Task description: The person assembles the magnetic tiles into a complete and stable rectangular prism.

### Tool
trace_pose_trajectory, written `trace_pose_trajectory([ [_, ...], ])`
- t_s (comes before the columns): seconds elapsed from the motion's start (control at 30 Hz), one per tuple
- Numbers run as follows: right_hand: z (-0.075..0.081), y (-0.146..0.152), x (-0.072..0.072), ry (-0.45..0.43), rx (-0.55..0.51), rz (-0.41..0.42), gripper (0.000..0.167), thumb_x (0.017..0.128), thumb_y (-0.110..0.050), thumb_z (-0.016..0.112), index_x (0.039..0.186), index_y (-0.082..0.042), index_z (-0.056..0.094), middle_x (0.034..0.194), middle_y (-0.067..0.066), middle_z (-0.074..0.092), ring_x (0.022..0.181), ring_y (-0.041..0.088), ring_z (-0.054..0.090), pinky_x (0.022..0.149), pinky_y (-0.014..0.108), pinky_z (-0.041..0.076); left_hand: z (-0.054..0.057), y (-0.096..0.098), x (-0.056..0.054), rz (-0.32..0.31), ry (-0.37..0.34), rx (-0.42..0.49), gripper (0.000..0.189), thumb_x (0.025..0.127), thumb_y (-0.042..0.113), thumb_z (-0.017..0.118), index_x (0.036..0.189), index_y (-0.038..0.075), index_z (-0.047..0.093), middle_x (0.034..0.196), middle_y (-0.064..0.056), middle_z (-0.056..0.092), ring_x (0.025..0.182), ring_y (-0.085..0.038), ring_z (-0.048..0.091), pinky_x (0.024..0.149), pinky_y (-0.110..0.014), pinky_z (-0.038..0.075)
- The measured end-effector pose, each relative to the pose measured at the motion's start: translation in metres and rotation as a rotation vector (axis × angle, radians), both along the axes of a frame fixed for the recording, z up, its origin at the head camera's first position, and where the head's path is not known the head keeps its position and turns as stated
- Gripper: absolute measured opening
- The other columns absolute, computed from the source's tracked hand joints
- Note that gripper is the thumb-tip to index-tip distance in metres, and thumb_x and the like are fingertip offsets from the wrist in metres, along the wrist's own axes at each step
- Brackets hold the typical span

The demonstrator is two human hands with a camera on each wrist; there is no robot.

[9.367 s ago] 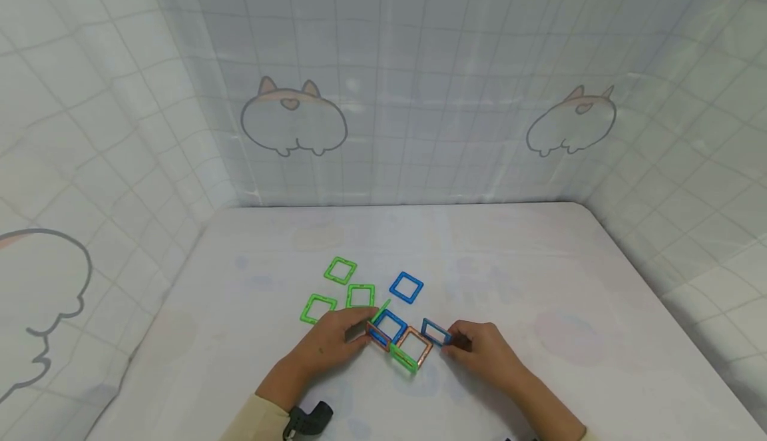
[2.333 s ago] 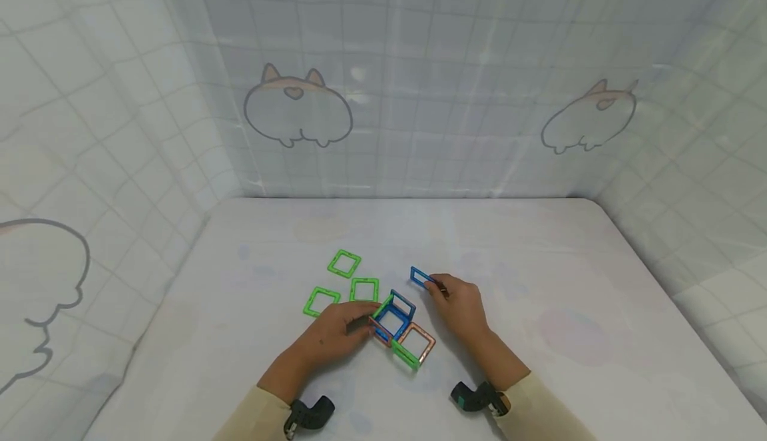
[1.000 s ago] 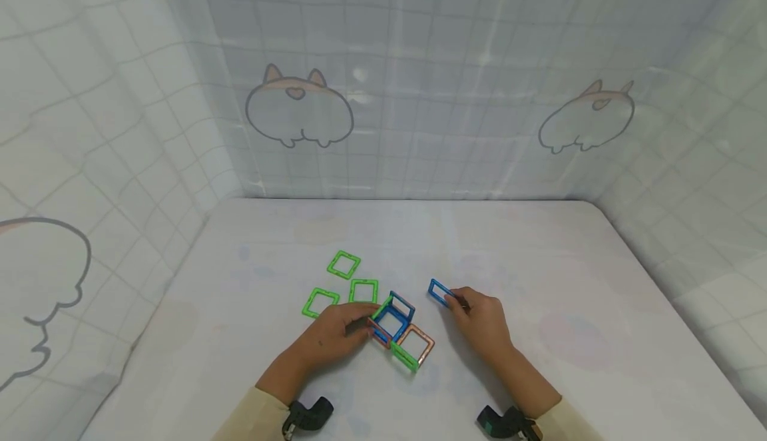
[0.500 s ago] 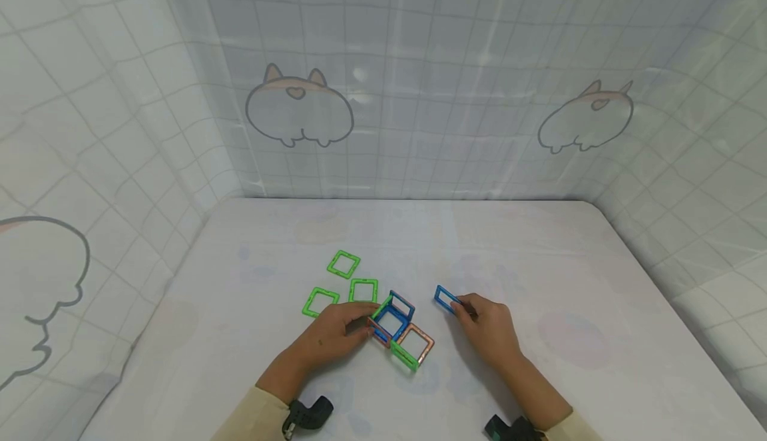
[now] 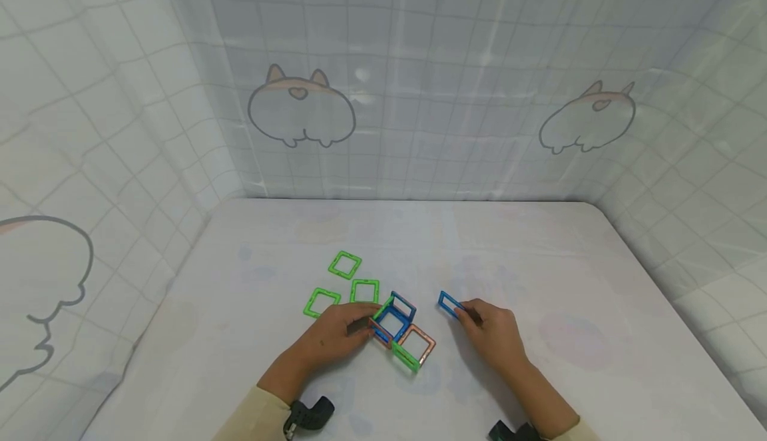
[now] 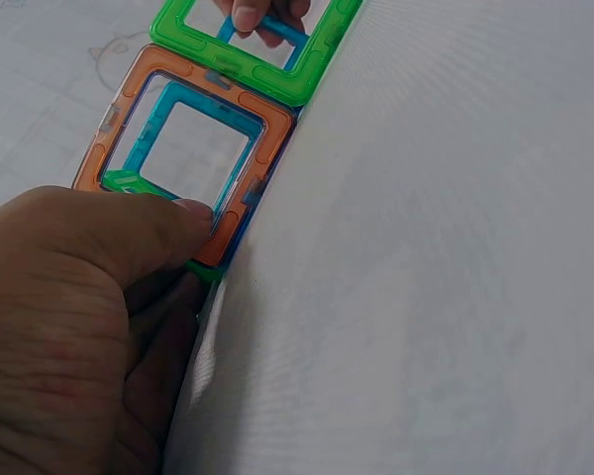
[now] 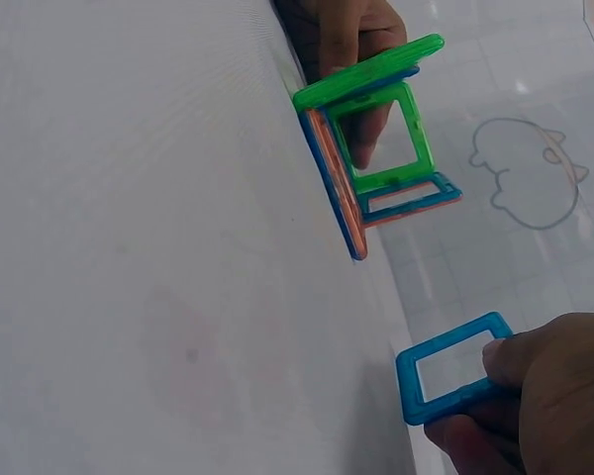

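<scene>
In the head view my left hand [image 5: 329, 334] grips the left corner of a small structure of square magnetic tiles, thumb on an upright orange tile [image 6: 272, 139]. Its other fingers are partly hidden behind the structure. A flat blue tile and a flat orange tile [image 5: 428, 339] form its base. An upright blue tile [image 5: 411, 306] stands at the back, and an upright green tile [image 5: 406, 356] at the front. My right hand [image 5: 494, 334] pinches a separate blue magnetic tile [image 7: 409, 386] by one edge, tilted, to the right of the structure and apart from it.
Three loose green tiles, a far one [image 5: 333, 268], a middle one [image 5: 365, 282] and a left one [image 5: 309, 309], lie flat behind my left hand. A pale cloth covers the table [image 5: 599, 281]. Curtain-like walls with a grid print [image 5: 419, 94] surround it.
A blue tile has joined the structure's back, and the loose blue tile has left the table for my right hand. Lately that hand moved right and nearer with it; the left stayed.
</scene>
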State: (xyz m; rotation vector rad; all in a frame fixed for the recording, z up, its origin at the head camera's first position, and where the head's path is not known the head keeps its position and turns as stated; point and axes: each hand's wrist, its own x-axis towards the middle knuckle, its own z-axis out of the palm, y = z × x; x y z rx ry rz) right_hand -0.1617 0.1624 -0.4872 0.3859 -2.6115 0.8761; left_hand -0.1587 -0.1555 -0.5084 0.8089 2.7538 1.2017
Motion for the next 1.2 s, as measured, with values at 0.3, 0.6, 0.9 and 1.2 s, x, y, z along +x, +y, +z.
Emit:
trace_pose_trajectory([
  [0.3, 0.000, 0.000, 0.004, -0.015, -0.016, 0.016, 0.008, 0.082, -0.010, 0.082, 0.087, -0.009, 0.077, 0.075, -0.003, 0.074, 0.062, -0.001, 0.060, 0.054, 0.017, 0.053, 0.003, 0.000, 0.002, 0.007, -0.044, 0.012, 0.042, 0.092, 0.020, 0.073, 0.133, 0.021, 0.065, 0.135, 0.010, 0.062, 0.130, -0.012, 0.054, 0.110, -0.037, 0.046],
  [0.6, 0.001, 0.001, 0.007, -0.028, -0.069, 0.064, 0.010, 0.079, -0.006, 0.083, 0.085, -0.010, 0.076, 0.074, -0.005, 0.073, 0.063, -0.002, 0.061, 0.055, 0.017, 0.054, 0.004, 0.001, 0.002, 0.009, -0.050, 0.006, 0.042, 0.092, 0.021, 0.072, 0.133, 0.022, 0.065, 0.135, 0.012, 0.061, 0.131, -0.012, 0.053, 0.110, -0.037, 0.045],
  [0.9, 0.003, 0.000, 0.011, -0.089, -0.097, 0.088, 0.012, 0.079, -0.004, 0.082, 0.082, -0.012, 0.074, 0.073, -0.007, 0.072, 0.063, -0.003, 0.061, 0.056, 0.017, 0.055, 0.003, 0.001, 0.001, 0.024, -0.052, -0.016, 0.042, 0.092, 0.022, 0.072, 0.133, 0.023, 0.064, 0.135, 0.012, 0.061, 0.131, -0.012, 0.053, 0.111, -0.037, 0.044],
  [1.2, 0.008, -0.001, 0.015, -0.145, -0.132, 0.140, 0.013, 0.082, -0.007, 0.081, 0.081, -0.016, 0.072, 0.073, -0.010, 0.071, 0.062, -0.003, 0.060, 0.056, 0.018, 0.055, 0.004, 0.001, 0.001, 0.020, -0.054, -0.017, 0.042, 0.093, 0.024, 0.072, 0.134, 0.024, 0.063, 0.136, 0.012, 0.061, 0.131, -0.012, 0.053, 0.112, -0.037, 0.044],
])
